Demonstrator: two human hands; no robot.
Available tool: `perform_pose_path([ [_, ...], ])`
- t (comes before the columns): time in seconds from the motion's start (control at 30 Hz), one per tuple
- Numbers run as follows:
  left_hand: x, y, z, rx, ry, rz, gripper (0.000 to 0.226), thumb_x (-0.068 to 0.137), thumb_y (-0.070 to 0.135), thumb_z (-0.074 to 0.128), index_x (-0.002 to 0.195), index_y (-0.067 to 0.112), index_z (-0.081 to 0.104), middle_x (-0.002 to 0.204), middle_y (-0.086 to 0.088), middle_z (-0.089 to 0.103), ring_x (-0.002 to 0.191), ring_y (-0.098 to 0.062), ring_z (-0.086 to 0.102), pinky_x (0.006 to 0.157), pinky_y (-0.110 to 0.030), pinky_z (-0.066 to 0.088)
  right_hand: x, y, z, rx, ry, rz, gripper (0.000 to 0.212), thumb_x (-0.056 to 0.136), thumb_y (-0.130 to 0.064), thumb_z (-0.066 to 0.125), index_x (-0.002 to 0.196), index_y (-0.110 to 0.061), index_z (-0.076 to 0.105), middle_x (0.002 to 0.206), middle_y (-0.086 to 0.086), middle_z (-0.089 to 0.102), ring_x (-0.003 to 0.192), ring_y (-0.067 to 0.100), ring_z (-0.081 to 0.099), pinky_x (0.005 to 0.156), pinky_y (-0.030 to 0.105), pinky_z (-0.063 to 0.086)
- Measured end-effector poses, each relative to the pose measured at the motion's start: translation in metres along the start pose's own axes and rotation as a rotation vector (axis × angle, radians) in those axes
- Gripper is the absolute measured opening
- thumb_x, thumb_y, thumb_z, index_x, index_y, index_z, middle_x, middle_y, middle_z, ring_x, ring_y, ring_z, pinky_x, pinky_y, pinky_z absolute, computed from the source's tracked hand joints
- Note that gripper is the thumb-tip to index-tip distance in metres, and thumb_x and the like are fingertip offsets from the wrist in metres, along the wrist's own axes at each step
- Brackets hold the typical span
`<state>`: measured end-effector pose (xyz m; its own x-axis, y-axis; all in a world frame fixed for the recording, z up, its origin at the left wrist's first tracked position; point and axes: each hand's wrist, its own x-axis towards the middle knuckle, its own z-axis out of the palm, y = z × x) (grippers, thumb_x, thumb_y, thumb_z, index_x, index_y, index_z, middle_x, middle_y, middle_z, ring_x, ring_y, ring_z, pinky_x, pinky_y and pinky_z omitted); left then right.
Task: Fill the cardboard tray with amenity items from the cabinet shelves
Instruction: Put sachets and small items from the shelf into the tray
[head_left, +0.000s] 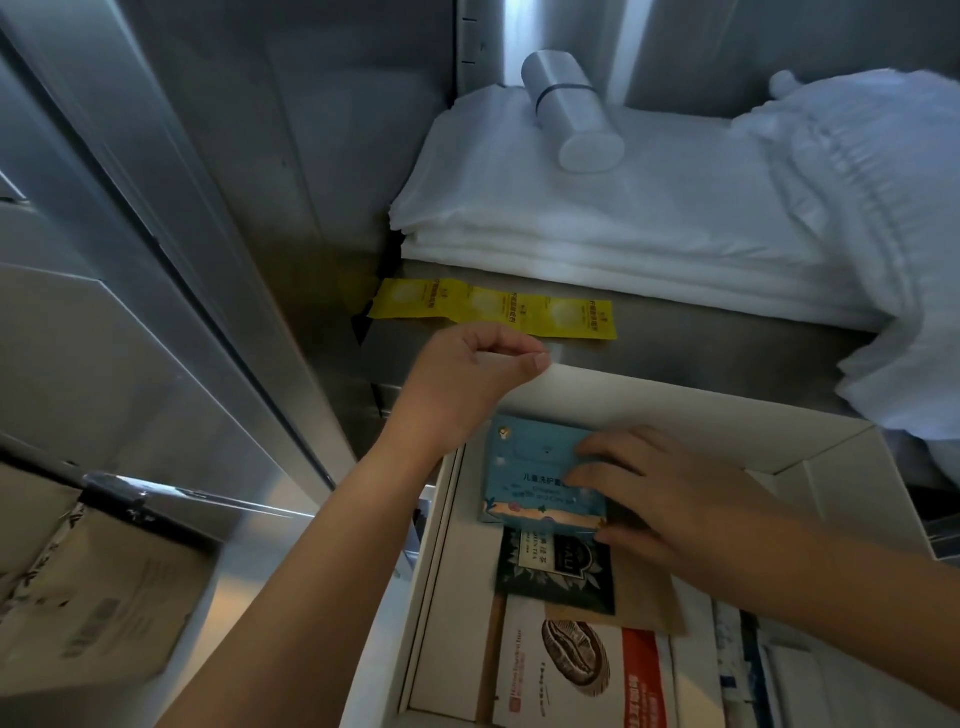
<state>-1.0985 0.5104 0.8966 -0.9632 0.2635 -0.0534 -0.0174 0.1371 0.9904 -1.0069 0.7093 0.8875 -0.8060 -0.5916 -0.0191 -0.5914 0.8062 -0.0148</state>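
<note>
Running away from the person toward the steel shelf, the tray has its long axis pointing straight ahead, its far wall standing up just below the shelf edge. It is pale cardboard with low walls.

At the tray's far end lies the blue packet, its top edge toward the far wall and its print upright to the person. The right side is covered, so its long axis cannot be told. It is light blue with a sandy band along its near edge, and its print reads 儿童洗护 above small English lines too blurred to read.

The right hand holds this packet, fingers spread on its face and thumb at its near corner. The left hand pinches the tray's far left corner between thumb and curled fingers. The two hands are apart.

Just nearer in the tray a dark tea sachet shows the word "TEA". Nearer still is a white coffee packet with a drawn bean and a red panel.

Beyond the tray a yellow strip of sachets with Chinese print lies on the shelf edge. Behind it are folded white towels with a pale roll on top.
</note>
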Motion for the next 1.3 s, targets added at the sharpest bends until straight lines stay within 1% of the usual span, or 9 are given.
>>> perform_pose_path([
  [0.13,-0.001,0.000,0.001,-0.003,0.009,0.004,0.016,0.079,0.016,0.074,0.072,0.030,0.069,0.075,0.013,0.069,0.077,0.000,0.063,0.080,-0.024,0.050,0.002,0.002,0.002,-0.031,0.072,-0.047,0.053,0.065,-0.047,0.070,0.114,-0.031,0.055,0.113,-0.003,0.063,0.098,0.017,0.064,0.058,0.025,0.058],
  [0.23,-0.001,0.001,0.001,-0.005,0.011,-0.004,0.016,0.080,0.015,0.073,0.072,0.028,0.069,0.078,0.010,0.069,0.080,-0.005,0.063,0.082,-0.028,0.050,0.006,0.002,0.004,-0.056,0.106,-0.065,0.058,0.056,-0.042,0.083,0.108,-0.025,0.064,0.107,0.002,0.067,0.091,0.021,0.068,0.054,0.029,0.059],
  [0.4,-0.001,0.001,0.001,0.013,0.008,-0.005,0.017,0.081,0.016,0.072,0.071,0.030,0.069,0.078,0.010,0.069,0.077,-0.005,0.062,0.078,-0.027,0.050,0.013,0.003,0.002,-0.047,0.114,-0.087,0.053,0.058,-0.040,0.082,0.106,-0.023,0.068,0.106,0.004,0.068,0.091,0.023,0.068,0.054,0.031,0.059],
  [0.57,0.000,0.000,0.001,0.019,0.011,-0.004,0.018,0.080,0.016,0.073,0.069,0.030,0.069,0.076,0.011,0.069,0.076,-0.005,0.062,0.077,-0.028,0.050,0.018,0.003,0.004,-0.064,0.105,-0.080,0.059,0.052,-0.038,0.089,0.105,-0.021,0.070,0.104,0.005,0.069,0.088,0.025,0.069,0.053,0.035,0.059],
  [0.87,-0.001,0.002,0.001,0.028,0.017,-0.003,0.017,0.081,0.018,0.072,0.070,0.030,0.070,0.073,0.012,0.069,0.071,-0.002,0.062,0.071,-0.024,0.050,0.023,0.003,0.010,-0.044,0.128,-0.101,0.057,0.062,-0.041,0.082,0.114,-0.023,0.066,0.110,0.005,0.066,0.095,0.024,0.065,0.060,0.035,0.060],
  [0.97,0.000,0.001,0.000,0.008,0.013,-0.001,0.022,0.080,0.017,0.073,0.065,0.032,0.071,0.074,0.011,0.069,0.073,-0.005,0.063,0.076,-0.030,0.050,0.020,0.003,0.008,0.001,0.102,-0.087,0.051,0.077,-0.051,0.060,0.122,-0.027,0.059,0.118,0.001,0.061,0.103,0.021,0.061,0.068,0.033,0.060],
  [1.07,0.000,0.001,0.000,0.002,0.005,0.001,0.018,0.081,0.015,0.072,0.070,0.029,0.070,0.072,0.011,0.069,0.070,-0.002,0.062,0.072,-0.022,0.051,0.015,0.003,-0.003,0.078,0.116,-0.075,0.047,0.086,-0.056,0.039,0.121,-0.029,0.055,0.119,-0.005,0.058,0.104,0.013,0.057,0.072,0.025,0.056],
  [1.17,-0.001,0.001,0.001,-0.001,0.007,-0.002,0.014,0.081,0.014,0.072,0.073,0.025,0.070,0.071,0.012,0.069,0.068,0.001,0.062,0.067,-0.016,0.050,0.012,0.008,-0.024,0.107,0.206,-0.065,0.036,0.089,-0.048,0.039,0.110,-0.029,0.061,0.110,-0.011,0.061,0.099,0.004,0.056,0.072,0.015,0.051],
  [1.3,-0.001,0.002,0.000,0.009,0.012,-0.018,0.016,0.081,0.016,0.073,0.071,0.028,0.070,0.072,0.013,0.069,0.068,0.003,0.062,0.063,-0.011,0.049,0.015,0.025,-0.046,0.135,0.331,0.002,0.029,0.093,-0.044,0.044,0.107,-0.029,0.064,0.107,-0.013,0.062,0.098,0.001,0.053,0.075,0.017,0.047],
])
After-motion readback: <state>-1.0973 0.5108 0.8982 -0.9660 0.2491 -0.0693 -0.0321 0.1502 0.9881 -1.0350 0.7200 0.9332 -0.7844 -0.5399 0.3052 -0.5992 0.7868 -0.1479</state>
